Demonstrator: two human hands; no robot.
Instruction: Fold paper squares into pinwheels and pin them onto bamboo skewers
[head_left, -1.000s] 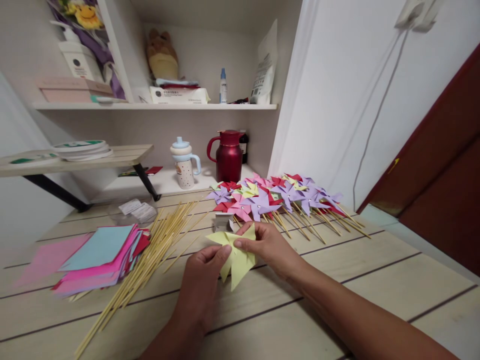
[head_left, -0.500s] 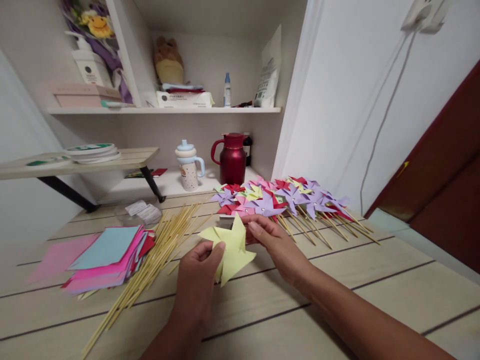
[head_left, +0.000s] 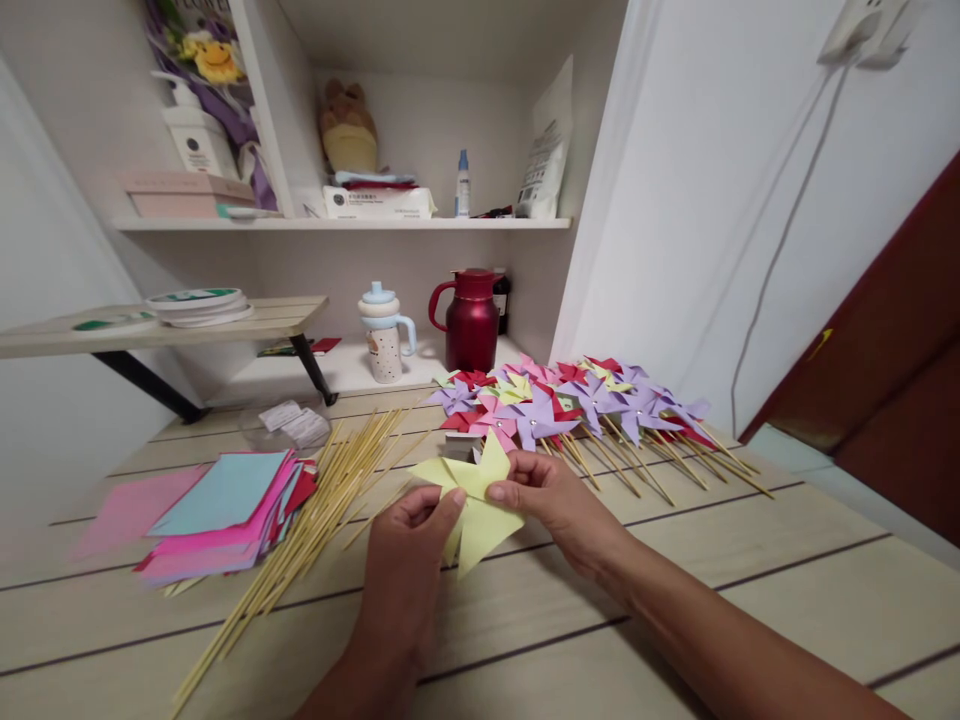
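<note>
Between my two hands is a yellow paper pinwheel (head_left: 484, 525), its folded blades spread out above the table. My left hand (head_left: 415, 535) pinches it near the centre, thumb on the front and fingers curled behind. My right hand (head_left: 551, 498) grips its right side, with the thumb pressed on a blade and the fingers behind the paper. Just behind the pinwheel a small grey box (head_left: 461, 445) is partly covered by it. No stick shows on this pinwheel.
Thin wooden sticks (head_left: 315, 530) lie left of my hands, beside a stack of coloured paper squares (head_left: 217, 495). Several pinwheels on sticks (head_left: 592, 400) lie at the back right. A red jug (head_left: 472, 320) and a blue-lidded cup (head_left: 385, 345) stand behind. A low shelf (head_left: 277, 315) is at left.
My right hand has closed on the pinwheel's right blade with the thumb now on its front. The left hand keeps its pinch. The whole view has shifted slightly.
</note>
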